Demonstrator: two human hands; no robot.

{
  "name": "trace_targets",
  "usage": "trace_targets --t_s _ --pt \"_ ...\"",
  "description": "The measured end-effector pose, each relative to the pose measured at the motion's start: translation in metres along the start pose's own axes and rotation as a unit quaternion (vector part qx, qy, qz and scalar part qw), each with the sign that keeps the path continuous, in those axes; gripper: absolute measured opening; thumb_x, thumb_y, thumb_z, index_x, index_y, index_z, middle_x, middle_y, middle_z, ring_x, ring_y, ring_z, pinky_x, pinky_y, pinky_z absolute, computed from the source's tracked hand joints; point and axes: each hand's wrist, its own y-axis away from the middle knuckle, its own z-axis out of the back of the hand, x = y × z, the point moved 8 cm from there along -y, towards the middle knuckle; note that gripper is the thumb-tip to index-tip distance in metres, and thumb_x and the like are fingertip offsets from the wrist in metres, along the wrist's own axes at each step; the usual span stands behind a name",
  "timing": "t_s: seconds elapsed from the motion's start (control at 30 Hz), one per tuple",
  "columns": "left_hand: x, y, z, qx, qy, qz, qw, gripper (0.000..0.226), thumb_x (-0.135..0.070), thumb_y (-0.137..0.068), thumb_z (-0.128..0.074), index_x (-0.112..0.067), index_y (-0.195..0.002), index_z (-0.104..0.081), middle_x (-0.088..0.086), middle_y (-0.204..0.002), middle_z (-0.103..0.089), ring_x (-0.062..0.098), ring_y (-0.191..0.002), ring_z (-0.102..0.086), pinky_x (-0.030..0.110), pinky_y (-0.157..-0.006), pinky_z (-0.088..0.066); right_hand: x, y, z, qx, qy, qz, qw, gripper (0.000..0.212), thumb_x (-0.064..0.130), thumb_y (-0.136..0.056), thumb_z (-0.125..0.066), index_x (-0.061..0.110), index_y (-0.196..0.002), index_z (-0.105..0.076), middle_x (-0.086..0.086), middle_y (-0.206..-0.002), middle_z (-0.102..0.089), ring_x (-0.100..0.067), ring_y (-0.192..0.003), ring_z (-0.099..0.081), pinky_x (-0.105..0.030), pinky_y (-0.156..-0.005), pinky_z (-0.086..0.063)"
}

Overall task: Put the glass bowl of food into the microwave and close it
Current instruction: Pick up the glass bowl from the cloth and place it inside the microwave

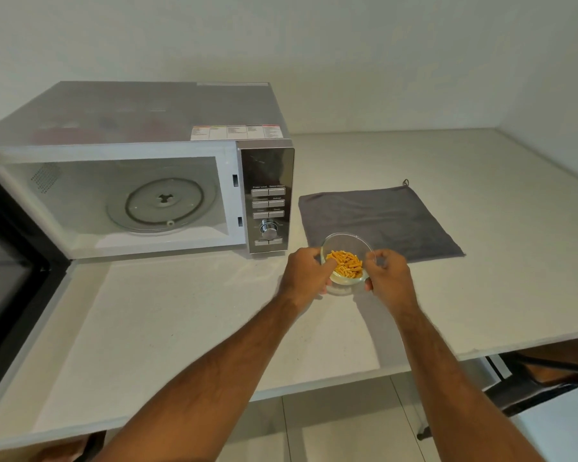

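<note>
Step in hand, as judged: carrying stage, with left hand point(309, 273) and right hand point(386, 275) each having fingers point(327, 265) clasped on opposite sides of the glass bowl point(347, 261), right of centre frame, at the near corner of a grey cloth point(381, 221). Next move calls for a level leftward transfer onto the turntable point(162, 205) inside the open microwave point(131, 168), then swinging shut the door point(10, 261) at left edge. Bowl: small, clear, round; holds short orange pasta-like pieces

Both hands, left hand point(309, 273), right hand point(387, 278), gripping glass bowl point(346, 261), microwave point(131, 181) open
</note>
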Motion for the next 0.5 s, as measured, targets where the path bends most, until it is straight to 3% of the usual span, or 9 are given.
trace_targets --t_s 0.1,0.17,0.3,0.4,0.5 --pt "0.014 0.010 0.014 -0.014 -0.001 0.013 1.000 0.031 -0.029 -0.095 -0.075 -0.013 -0.121 -0.079 0.012 -0.092 -0.081 0.019 -0.057 -0.073 0.028 -0.043 -0.059 0.006 0.016 -0.010 0.010 -0.003 -0.001 1.000 0.015 0.037 -0.101 -0.061 0.023 -0.100 -0.065 -0.002 -0.059 -0.070 -0.013 -0.048 -0.065 -0.033 -0.051 -0.053" --pt "0.024 0.018 0.027 -0.031 0.012 0.021 0.999 0.036 -0.030 -0.092 -0.076 -0.015 -0.125 -0.077 0.009 -0.088 -0.081 0.014 -0.051 -0.073 0.026 -0.041 -0.057 0.013 0.027 -0.018 0.017 -0.005 0.002 1.000 0.015 0.037 -0.101 -0.061 0.022 -0.103 -0.064 -0.003 -0.059 -0.071 -0.012 -0.046 -0.065 -0.030 -0.048 -0.051" --pt "0.040 0.035 0.052 -0.057 0.056 0.027 0.996 0.036 -0.030 -0.085 -0.076 -0.017 -0.119 -0.080 0.002 -0.065 -0.076 0.011 -0.040 -0.067 0.036 -0.038 -0.060 0.031 0.050 -0.036 0.036 -0.012 0.023 0.999 0.013 0.033 -0.101 -0.062 0.021 -0.105 -0.064 -0.004 -0.064 -0.072 -0.012 -0.047 -0.066 -0.029 -0.047 -0.052" --pt "0.049 0.048 0.076 -0.080 0.060 0.028 0.995 0.036 -0.031 -0.085 -0.077 -0.023 -0.120 -0.080 0.001 -0.072 -0.079 0.012 -0.044 -0.071 0.035 -0.040 -0.060 0.047 0.066 -0.053 0.057 -0.021 0.034 0.998 0.012 0.030 -0.100 -0.064 0.020 -0.106 -0.064 -0.004 -0.066 -0.072 -0.011 -0.046 -0.065 -0.027 -0.046 -0.051" --pt "0.053 0.058 0.101 -0.108 0.061 0.013 0.992 0.031 -0.036 -0.082 -0.076 -0.030 -0.112 -0.082 -0.003 -0.064 -0.077 0.013 -0.045 -0.071 0.032 -0.039 -0.058 0.060 0.077 -0.071 0.078 -0.034 0.037 0.996 0.012 0.022 -0.098 -0.064 0.019 -0.110 -0.063 -0.007 -0.065 -0.072 -0.013 -0.046 -0.064 -0.028 -0.045 -0.051"
